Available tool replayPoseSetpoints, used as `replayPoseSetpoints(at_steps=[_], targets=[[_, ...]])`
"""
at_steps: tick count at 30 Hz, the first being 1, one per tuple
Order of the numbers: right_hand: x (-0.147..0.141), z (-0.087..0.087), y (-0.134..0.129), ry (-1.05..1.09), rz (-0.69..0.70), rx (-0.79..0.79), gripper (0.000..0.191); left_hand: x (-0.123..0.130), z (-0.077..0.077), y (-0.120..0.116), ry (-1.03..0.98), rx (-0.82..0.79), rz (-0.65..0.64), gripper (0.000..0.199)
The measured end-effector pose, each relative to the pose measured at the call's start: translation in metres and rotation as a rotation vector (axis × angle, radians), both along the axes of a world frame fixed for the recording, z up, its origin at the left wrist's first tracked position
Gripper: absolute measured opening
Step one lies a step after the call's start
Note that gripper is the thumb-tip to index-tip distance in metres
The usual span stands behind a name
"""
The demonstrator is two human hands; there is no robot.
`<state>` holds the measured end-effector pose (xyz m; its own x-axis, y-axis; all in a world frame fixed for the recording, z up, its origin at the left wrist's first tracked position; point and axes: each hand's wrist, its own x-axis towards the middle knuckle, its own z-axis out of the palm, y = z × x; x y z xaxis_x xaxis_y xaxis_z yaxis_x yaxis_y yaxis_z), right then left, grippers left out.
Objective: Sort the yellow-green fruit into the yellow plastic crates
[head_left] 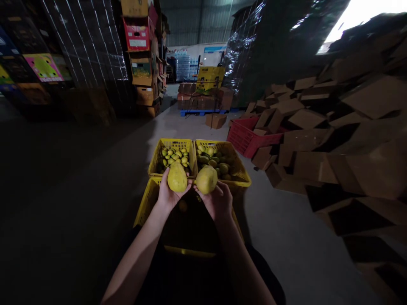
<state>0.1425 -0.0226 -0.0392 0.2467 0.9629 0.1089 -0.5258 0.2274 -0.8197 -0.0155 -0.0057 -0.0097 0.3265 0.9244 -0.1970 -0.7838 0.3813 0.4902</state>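
Note:
My left hand (165, 191) cups a yellow papaya (177, 178), its narrower end pointing up and away from me. Close beside it, my right hand (219, 198) holds a second, yellow-green papaya (206, 179) from below and the right. Both fruits are held over a yellow plastic crate (144, 200) in front of my legs. Its inside is dark, with one dim round fruit (182, 206) visible. Just beyond my hands are two more yellow crates. Smaller yellow-green fruits (174, 156) lie in the left crate (154, 163), and larger greenish fruits (219, 163) in the right crate (243, 176).
A heap of flattened and open cardboard boxes (305, 165) spreads along the right, around a red crate (243, 135). Stacked cartons (141, 72) stand at the back left. Farther ahead, a blue pallet (203, 112) carries boxes. Grey concrete floor (273, 237) surrounds the crates.

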Motion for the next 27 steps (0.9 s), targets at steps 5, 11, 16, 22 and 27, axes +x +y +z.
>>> replayPoseSetpoints(at_steps=[5,11,16,22,27], targets=[[-0.007,0.006,0.001,0.202,0.176,-0.203,0.020,0.001,-0.004,0.004,-0.002,-0.066,0.053,0.031],[-0.015,0.009,0.001,0.209,0.220,-0.240,0.022,0.004,-0.018,0.008,0.077,-0.001,0.062,0.029],[-0.018,0.015,-0.006,0.323,0.180,-0.294,0.027,0.005,-0.017,0.008,-0.036,-0.119,0.174,0.024],[-0.012,0.014,-0.004,0.375,0.274,-0.387,0.040,0.005,-0.006,0.005,-0.066,-0.221,0.146,0.013],[-0.013,0.006,0.000,0.301,0.207,-0.407,0.035,0.010,-0.008,0.006,-0.053,-0.184,0.103,0.018]])
